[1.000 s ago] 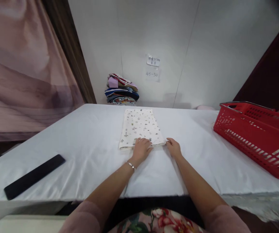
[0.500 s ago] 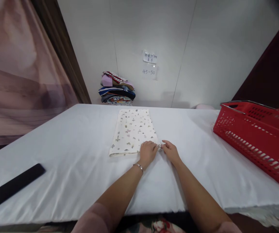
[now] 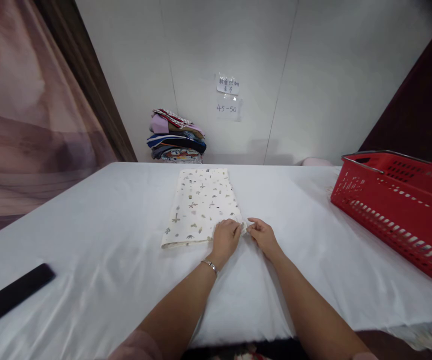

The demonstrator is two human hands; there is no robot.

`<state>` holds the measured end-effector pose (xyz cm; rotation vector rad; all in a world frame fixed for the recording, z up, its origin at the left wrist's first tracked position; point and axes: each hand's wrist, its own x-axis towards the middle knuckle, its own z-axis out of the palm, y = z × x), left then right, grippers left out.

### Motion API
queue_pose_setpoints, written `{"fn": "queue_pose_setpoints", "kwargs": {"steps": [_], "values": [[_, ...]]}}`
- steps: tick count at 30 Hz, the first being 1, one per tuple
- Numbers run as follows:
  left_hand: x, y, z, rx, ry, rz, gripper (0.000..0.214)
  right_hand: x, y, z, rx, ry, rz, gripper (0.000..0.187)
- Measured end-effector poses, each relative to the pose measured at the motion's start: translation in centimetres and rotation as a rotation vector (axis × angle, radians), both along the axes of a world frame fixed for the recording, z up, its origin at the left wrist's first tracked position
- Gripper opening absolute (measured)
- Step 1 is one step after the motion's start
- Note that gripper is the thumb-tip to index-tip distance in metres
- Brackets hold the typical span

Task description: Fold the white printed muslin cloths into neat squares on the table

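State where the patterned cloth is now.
In the head view, the patterned cloth lies on the white table, left of the red basket, with the left hand and right hand at its near right corner.

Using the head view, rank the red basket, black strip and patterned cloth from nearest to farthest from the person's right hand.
1. Patterned cloth, just left of the right hand.
2. Red basket, off to the right.
3. Black strip, far over on the left.
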<state>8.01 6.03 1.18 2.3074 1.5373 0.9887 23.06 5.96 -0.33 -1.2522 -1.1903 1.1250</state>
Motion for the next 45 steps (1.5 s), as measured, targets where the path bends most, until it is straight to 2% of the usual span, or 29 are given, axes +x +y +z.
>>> {"fn": "queue_pose_setpoints", "kwargs": {"steps": [6, 17, 24, 31, 36, 45], "values": [[-0.21, 0.01, -0.35, -0.006, 0.022, -0.038, 0.027, -0.06, -0.37, 0.72, -0.044, 0.088, 0.042, 0.044], [-0.51, 0.04, -0.42, -0.012, 0.018, -0.096, 0.019, 0.22, -0.37, 0.25, -0.046, 0.143, 0.041, 0.043], [-0.78, 0.20, -0.31, -0.067, -0.016, -0.139, 0.023, 0.11, -0.35, 0.36, -0.048, 0.123, 0.034, 0.042], [-0.38, 0.05, 0.39, -0.008, -0.050, -0.053, 0.025, 0.12, -0.45, 0.34, -0.066, 0.124, 0.036, 0.042], [-0.12, -0.16, 0.01, 0.020, 0.010, -0.130, 0.024, 0.10, -0.44, 0.25, -0.062, 0.145, 0.060, 0.043], [-0.34, -0.22, -0.01, -0.011, 0.015, -0.168, 0.021, 0.15, -0.35, -0.01, -0.080, 0.206, 0.081, 0.049]]}}
